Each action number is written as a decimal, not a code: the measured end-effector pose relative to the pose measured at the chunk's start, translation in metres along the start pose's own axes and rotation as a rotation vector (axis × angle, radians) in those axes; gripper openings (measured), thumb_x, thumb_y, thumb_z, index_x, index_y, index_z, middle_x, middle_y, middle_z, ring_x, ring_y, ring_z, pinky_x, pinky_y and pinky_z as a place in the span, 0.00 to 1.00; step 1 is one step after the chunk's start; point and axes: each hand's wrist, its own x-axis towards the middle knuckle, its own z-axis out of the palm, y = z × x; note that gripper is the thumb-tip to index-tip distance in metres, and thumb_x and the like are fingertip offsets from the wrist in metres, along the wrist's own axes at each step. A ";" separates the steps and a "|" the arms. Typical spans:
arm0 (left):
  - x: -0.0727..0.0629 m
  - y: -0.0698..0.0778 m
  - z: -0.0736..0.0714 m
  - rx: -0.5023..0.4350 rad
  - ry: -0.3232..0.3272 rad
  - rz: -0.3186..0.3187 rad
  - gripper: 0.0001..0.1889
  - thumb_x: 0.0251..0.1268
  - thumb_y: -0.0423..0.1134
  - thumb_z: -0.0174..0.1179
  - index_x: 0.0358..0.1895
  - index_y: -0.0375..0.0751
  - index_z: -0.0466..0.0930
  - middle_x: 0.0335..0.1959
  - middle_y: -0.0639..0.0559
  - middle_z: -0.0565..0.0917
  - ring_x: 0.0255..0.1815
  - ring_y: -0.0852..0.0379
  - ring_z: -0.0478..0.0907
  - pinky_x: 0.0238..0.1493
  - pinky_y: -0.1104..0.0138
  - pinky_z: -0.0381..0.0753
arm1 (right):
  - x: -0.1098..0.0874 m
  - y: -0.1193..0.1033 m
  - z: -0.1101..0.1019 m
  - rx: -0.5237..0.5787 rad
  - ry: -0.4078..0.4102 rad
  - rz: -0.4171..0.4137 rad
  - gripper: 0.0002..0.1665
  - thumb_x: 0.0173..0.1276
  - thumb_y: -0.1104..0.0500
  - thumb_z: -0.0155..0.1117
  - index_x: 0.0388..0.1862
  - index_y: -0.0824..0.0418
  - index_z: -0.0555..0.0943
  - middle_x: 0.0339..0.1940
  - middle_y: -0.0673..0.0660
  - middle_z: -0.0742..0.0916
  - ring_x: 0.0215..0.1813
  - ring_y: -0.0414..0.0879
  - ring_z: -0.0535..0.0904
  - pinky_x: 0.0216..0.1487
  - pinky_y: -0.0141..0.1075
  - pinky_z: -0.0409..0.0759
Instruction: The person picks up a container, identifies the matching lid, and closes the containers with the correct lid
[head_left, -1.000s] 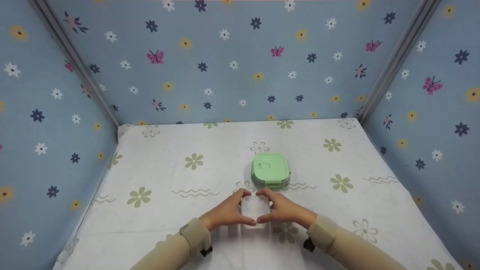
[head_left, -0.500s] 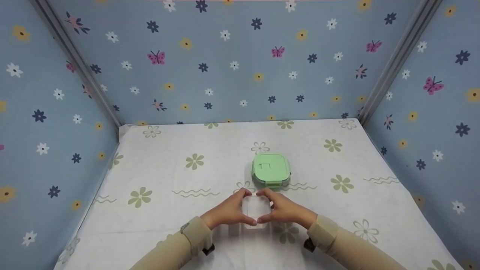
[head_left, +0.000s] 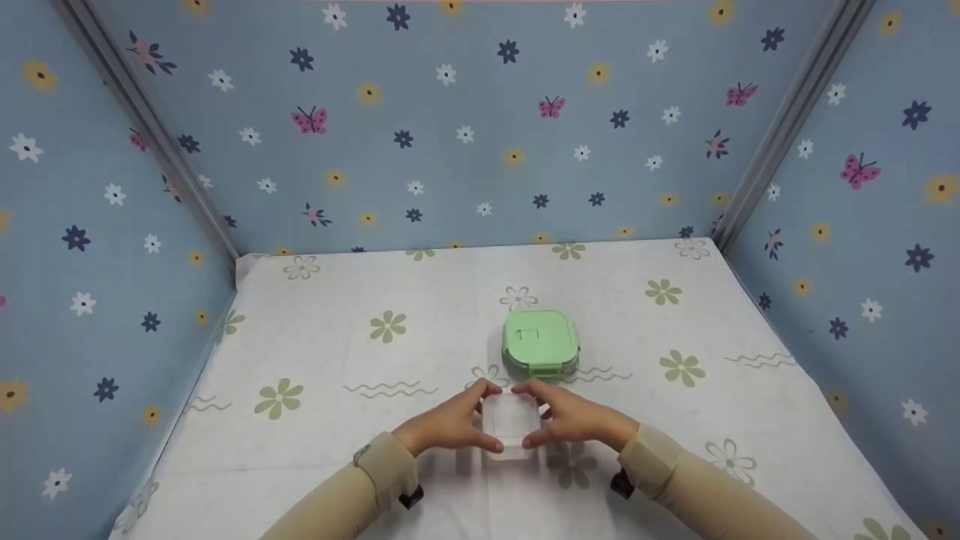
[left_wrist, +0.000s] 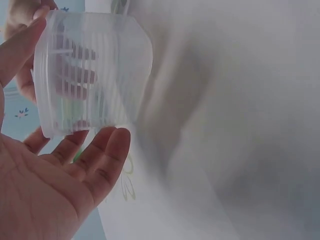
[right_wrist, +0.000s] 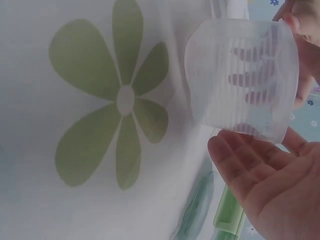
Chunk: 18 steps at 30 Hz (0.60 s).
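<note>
A clear plastic container [head_left: 511, 420] with ribbed sides stands on the cloth near the front, in the middle of the head view. My left hand [head_left: 450, 425] grips its left side, thumb on the near edge and fingers reaching round the far side. Opposite it, my right hand [head_left: 576, 418] holds the right side in a mirrored way. Through the container's wall [left_wrist: 100, 75] in the left wrist view, fingers show faintly. Just beyond the hands sits a food box with a green lid [head_left: 540, 337], its front clip facing me; neither hand touches it.
White cloth with a green flower print [head_left: 315, 330] covers the table. Blue flowered panels [head_left: 480, 127] stand at the back and both sides, with grey poles [head_left: 795, 112] at the rear corners.
My thumbs have parted a little along the container's near edge, where they almost met before. The container and the green-lidded box have stayed in place.
</note>
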 end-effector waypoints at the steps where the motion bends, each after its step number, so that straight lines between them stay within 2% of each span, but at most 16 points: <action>1: 0.000 -0.001 -0.001 -0.008 -0.007 0.004 0.43 0.58 0.47 0.83 0.73 0.43 0.68 0.69 0.48 0.77 0.64 0.47 0.76 0.66 0.50 0.78 | 0.000 0.001 -0.001 0.004 -0.010 -0.001 0.49 0.65 0.56 0.83 0.80 0.63 0.68 0.78 0.65 0.76 0.73 0.63 0.76 0.71 0.58 0.82; 9: 0.000 -0.006 -0.008 -0.042 -0.057 0.004 0.41 0.61 0.45 0.81 0.75 0.47 0.69 0.76 0.46 0.74 0.70 0.44 0.76 0.72 0.44 0.78 | -0.001 0.005 -0.008 0.062 -0.076 0.007 0.50 0.64 0.61 0.80 0.82 0.58 0.68 0.77 0.62 0.77 0.74 0.62 0.76 0.75 0.60 0.79; 13: 0.000 -0.007 -0.010 -0.048 -0.070 0.011 0.41 0.61 0.43 0.80 0.76 0.47 0.69 0.77 0.46 0.74 0.70 0.44 0.76 0.72 0.45 0.78 | -0.001 0.008 -0.011 0.082 -0.105 0.023 0.49 0.65 0.62 0.77 0.83 0.54 0.68 0.79 0.60 0.76 0.76 0.59 0.74 0.77 0.59 0.77; 18: 0.000 -0.008 -0.011 -0.066 -0.072 0.007 0.41 0.61 0.42 0.81 0.76 0.47 0.70 0.78 0.46 0.73 0.71 0.44 0.76 0.74 0.45 0.77 | -0.002 0.010 -0.013 0.091 -0.131 0.029 0.48 0.67 0.62 0.75 0.84 0.53 0.67 0.82 0.61 0.73 0.78 0.62 0.72 0.78 0.61 0.75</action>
